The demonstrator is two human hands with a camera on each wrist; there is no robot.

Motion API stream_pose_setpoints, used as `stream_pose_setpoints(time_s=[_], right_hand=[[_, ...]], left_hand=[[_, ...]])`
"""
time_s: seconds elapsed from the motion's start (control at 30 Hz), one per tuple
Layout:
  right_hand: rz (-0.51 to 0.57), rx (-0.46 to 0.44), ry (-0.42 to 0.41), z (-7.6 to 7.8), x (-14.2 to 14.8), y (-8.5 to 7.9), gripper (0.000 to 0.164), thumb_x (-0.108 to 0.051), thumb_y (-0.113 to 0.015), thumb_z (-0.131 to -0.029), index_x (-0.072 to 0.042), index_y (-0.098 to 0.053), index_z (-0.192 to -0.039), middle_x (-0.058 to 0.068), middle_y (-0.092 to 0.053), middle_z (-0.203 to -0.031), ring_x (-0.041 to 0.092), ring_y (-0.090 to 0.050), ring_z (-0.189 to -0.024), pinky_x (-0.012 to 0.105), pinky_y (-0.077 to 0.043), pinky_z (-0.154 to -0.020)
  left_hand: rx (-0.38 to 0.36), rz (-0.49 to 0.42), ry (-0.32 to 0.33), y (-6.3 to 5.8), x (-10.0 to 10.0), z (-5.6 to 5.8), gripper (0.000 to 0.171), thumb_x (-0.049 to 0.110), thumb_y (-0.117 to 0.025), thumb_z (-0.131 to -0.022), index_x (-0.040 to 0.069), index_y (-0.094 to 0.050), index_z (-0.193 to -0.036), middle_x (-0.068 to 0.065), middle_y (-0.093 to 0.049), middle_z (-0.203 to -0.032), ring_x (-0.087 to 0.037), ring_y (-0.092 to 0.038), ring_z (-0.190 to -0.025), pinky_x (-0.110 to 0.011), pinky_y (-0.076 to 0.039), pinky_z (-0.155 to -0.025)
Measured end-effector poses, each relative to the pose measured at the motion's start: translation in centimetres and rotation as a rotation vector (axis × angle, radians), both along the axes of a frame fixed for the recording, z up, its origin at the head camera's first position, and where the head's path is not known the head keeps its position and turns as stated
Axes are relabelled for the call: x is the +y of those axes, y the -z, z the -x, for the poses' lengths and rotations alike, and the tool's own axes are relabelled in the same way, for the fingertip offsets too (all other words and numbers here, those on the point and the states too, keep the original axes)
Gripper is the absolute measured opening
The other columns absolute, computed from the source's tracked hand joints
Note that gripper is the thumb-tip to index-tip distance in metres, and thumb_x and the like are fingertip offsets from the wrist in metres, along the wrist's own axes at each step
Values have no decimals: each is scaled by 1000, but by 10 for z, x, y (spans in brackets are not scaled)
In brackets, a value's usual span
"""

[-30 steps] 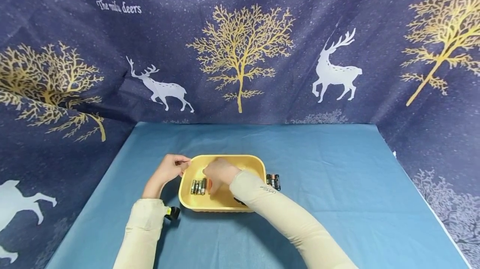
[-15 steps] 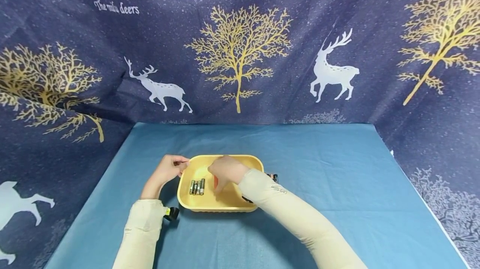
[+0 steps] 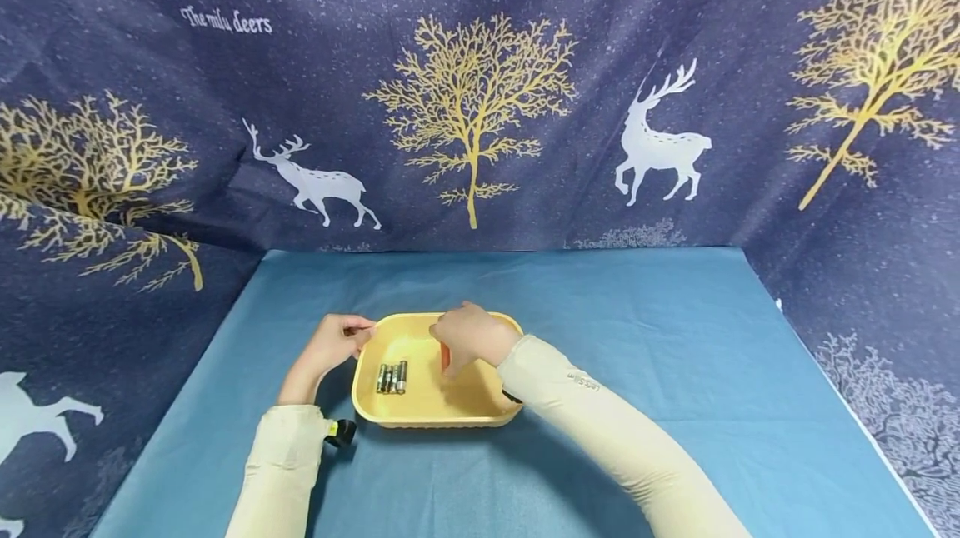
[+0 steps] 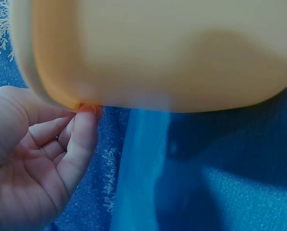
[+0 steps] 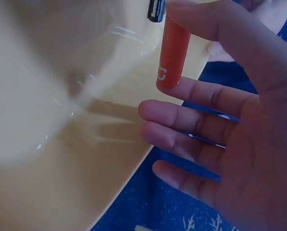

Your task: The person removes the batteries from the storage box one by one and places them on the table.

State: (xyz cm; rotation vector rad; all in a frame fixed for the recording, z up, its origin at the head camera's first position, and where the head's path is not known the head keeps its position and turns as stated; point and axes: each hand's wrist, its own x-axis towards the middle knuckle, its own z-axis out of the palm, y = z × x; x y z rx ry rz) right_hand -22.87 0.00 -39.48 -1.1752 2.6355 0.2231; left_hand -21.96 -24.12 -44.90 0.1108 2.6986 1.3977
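Note:
A yellow plastic basin (image 3: 408, 420) sits on the blue cloth. At its far left corner my left hand (image 3: 332, 346) pinches the rim between thumb and fingers; the left wrist view shows the fingertips on the basin's edge (image 4: 61, 102). Over the middle of the basin, my right hand (image 3: 472, 334) pinches an orange battery (image 5: 174, 53) between thumb and index finger, its other fingers spread. Several dark-and-gold batteries (image 3: 392, 377) lie side by side in the basin's left part. The end of a black battery (image 5: 156, 10) shows beyond the orange one in the right wrist view.
Blue cloth (image 3: 637, 313) covers the table around the basin. A dark curtain (image 3: 540, 105) printed with trees and deer hangs behind and at both sides. A black wrist camera (image 3: 343, 433) juts from the left cuff, close to the basin's near left corner.
My right hand has moved to the right over the basin with the orange battery. Its sleeve now hides the batteries that showed just outside the basin's right side. My left hand keeps its pinch.

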Motion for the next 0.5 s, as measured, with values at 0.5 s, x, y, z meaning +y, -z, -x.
stream_pose_setpoints(time_s=[0.5], right_hand=[[77, 67, -4, 0, 32, -14, 23, -39, -79, -72, -23, -65, -81, -8, -66, -89, 16, -62, -94, 41, -44, -92]], left_hand=[[-25, -14, -8, 2, -2, 0, 24, 5, -58, -95, -11, -66, -112, -13, -68, -82, -18, -59, -59, -44, -56, -62]])
